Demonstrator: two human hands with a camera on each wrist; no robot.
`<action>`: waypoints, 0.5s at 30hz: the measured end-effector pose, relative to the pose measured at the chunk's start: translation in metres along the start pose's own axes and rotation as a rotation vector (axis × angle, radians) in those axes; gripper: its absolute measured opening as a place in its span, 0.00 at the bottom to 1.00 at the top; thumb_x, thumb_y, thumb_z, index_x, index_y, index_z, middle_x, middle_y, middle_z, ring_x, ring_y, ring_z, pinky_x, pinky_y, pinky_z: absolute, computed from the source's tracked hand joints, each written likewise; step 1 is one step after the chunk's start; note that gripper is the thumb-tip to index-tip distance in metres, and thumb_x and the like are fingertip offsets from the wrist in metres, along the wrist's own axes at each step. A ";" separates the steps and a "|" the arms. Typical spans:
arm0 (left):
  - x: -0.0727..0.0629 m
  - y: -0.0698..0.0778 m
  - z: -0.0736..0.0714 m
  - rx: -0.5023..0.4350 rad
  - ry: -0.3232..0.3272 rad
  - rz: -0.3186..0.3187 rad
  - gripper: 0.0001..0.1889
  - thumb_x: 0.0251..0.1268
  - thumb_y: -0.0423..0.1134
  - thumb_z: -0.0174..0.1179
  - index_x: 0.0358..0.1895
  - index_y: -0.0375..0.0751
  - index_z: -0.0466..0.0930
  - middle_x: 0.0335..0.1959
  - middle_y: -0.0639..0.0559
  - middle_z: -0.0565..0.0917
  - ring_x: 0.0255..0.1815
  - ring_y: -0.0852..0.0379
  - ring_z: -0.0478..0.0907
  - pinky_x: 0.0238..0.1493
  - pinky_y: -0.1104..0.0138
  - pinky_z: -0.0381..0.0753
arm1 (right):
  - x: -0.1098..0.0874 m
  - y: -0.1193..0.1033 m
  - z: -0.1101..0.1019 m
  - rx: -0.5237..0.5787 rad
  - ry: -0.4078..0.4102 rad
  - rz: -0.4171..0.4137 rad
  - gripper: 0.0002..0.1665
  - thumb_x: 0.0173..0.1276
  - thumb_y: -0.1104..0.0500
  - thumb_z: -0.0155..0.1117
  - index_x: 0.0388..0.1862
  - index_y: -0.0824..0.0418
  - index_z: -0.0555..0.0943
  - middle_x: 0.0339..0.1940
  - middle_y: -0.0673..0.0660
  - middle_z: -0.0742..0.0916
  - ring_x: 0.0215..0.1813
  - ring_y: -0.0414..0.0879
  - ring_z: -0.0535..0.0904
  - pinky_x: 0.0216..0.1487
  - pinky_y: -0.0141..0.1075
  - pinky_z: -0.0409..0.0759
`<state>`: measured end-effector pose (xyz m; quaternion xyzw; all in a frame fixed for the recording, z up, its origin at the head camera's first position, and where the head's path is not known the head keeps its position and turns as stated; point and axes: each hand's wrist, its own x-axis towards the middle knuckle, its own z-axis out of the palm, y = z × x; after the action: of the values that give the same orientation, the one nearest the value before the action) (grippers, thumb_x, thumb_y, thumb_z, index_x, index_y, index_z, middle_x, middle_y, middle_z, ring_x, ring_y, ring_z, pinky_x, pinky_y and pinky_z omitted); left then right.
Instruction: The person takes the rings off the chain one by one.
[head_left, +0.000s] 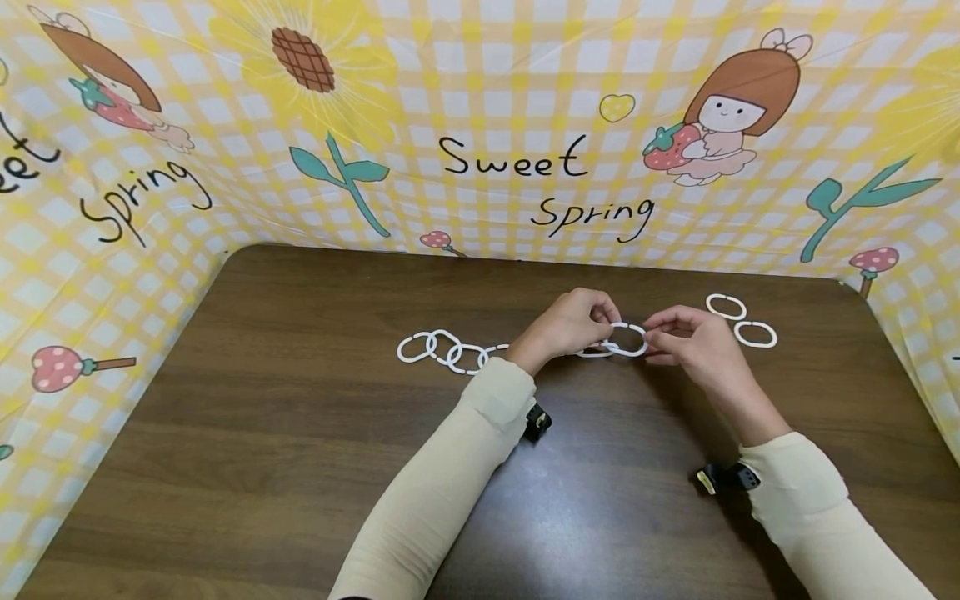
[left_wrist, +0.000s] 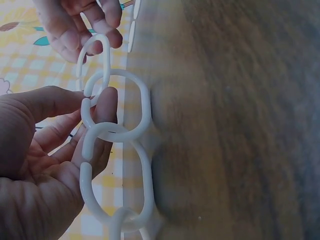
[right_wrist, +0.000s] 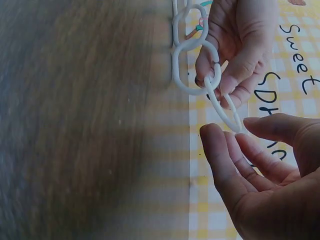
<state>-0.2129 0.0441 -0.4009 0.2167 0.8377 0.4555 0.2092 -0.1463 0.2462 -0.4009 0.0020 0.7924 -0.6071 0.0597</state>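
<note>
My left hand point(head_left: 573, 323) pinches a white plastic chain link between thumb and index finger, close to where the end link point(head_left: 628, 340) hooks through it. In the left wrist view, a small gap shows in the side of the held link point(left_wrist: 145, 102). Joined white links point(head_left: 431, 345) run leftward from this hand, part of them hidden behind the wrist. Across from it, my right hand point(head_left: 693, 342) has its fingertips around the far end of the raised, tilted end link. Thumb and fingers point(right_wrist: 214, 145) look spread there; whether they touch it is unclear.
Two loose white links point(head_left: 726, 307) lie at the back right of the dark wooden table point(head_left: 247, 433), beyond the right hand. A yellow checked cloth point(head_left: 510, 100) with printed figures walls off the back and sides. Each wrist carries a small black camera point(head_left: 537, 422).
</note>
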 end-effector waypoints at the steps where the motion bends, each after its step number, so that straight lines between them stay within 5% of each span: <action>1: 0.000 0.000 0.000 0.005 0.000 0.001 0.08 0.71 0.28 0.60 0.48 0.32 0.85 0.28 0.55 0.79 0.26 0.64 0.75 0.28 0.75 0.72 | 0.000 0.000 0.001 -0.001 0.002 0.002 0.15 0.72 0.72 0.63 0.53 0.82 0.76 0.32 0.44 0.86 0.36 0.35 0.86 0.40 0.35 0.90; 15: 0.000 -0.001 0.001 0.017 0.014 -0.008 0.08 0.70 0.28 0.60 0.47 0.33 0.86 0.28 0.55 0.79 0.26 0.63 0.74 0.28 0.75 0.72 | 0.002 -0.001 0.012 0.008 0.029 0.016 0.14 0.71 0.75 0.59 0.52 0.84 0.75 0.29 0.48 0.85 0.33 0.36 0.86 0.39 0.34 0.90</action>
<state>-0.2124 0.0445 -0.4027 0.2121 0.8439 0.4489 0.2034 -0.1468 0.2344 -0.4030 0.0176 0.7908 -0.6095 0.0529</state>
